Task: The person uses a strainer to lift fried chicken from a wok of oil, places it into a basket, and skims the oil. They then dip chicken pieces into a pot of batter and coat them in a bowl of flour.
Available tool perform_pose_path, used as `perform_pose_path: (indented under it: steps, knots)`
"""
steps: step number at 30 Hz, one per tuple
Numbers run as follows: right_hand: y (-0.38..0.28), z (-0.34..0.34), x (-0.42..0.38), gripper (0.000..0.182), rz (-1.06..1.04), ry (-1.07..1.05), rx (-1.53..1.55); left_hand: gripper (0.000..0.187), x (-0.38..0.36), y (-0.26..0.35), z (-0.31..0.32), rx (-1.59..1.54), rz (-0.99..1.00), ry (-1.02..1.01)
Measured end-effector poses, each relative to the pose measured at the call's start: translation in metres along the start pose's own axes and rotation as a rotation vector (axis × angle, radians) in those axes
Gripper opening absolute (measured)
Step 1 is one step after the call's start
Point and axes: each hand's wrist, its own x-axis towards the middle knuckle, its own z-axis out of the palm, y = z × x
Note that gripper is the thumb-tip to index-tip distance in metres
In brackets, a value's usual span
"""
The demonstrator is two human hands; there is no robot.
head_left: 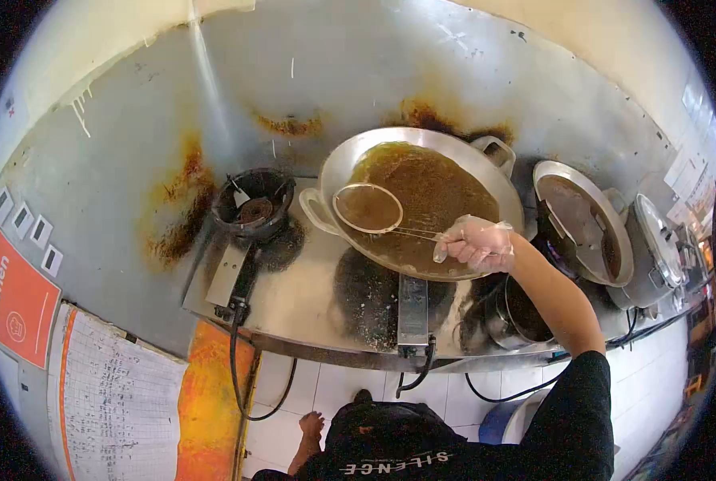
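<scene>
The black shirt [390,429] is closest. The right hand [477,244], in a thin, clear glove [501,240], has its fingers closed round the wire handle of the round sieve [368,208], over brown liquid [450,188] in the wide metal pan [338,164]. Slow, level moves would stop splashes. The left hand [311,425] hangs low; I can't tell how open.

Gridded sheet [117,401]: writing too small; blue container [496,422] partly hidden.
</scene>
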Motion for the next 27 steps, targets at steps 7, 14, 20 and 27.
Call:
perform_pose_path:
  steps: [7,14,20,27]
  knots:
    - [0.001,0.019,-0.048,0.022,-0.191,0.121,-0.176,0.018,-0.028,-0.021,-0.062,1.321,0.145,-0.091]
    - [0.021,-0.001,-0.076,0.018,-0.209,0.284,-0.225,0.020,-0.010,-0.019,-0.065,1.836,0.336,-0.338]
    - [0.057,-0.020,-0.108,0.022,-0.141,0.429,-0.192,0.023,0.004,-0.003,0.006,0.375,-0.050,-0.220]
    - [0.102,-0.044,-0.166,0.020,-0.152,0.535,-0.132,0.026,0.071,0.002,0.046,0.171,-0.211,-0.263]
